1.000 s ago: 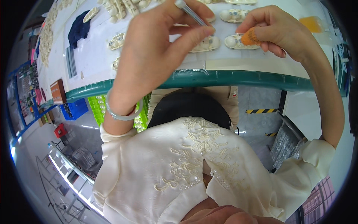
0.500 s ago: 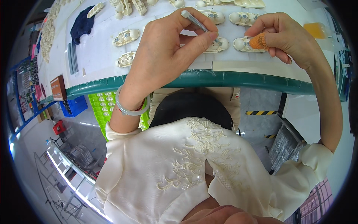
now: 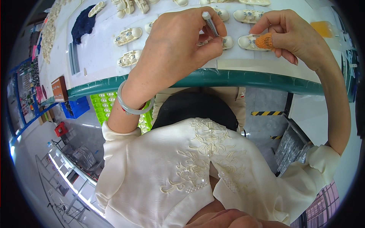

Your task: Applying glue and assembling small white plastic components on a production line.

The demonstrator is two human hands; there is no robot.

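A dark blue cloth lies on the white table, well off to the left of the grip and farther back. Loose cream oval parts sit between the cloth and the grip. A small brown box stands at the table's green edge, far left. Below the grip, under the table, are a green crate and a blue bin just beside it.

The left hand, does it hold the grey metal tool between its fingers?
Yes, the left hand grips the slim grey tool between thumb and fingers above the white table.
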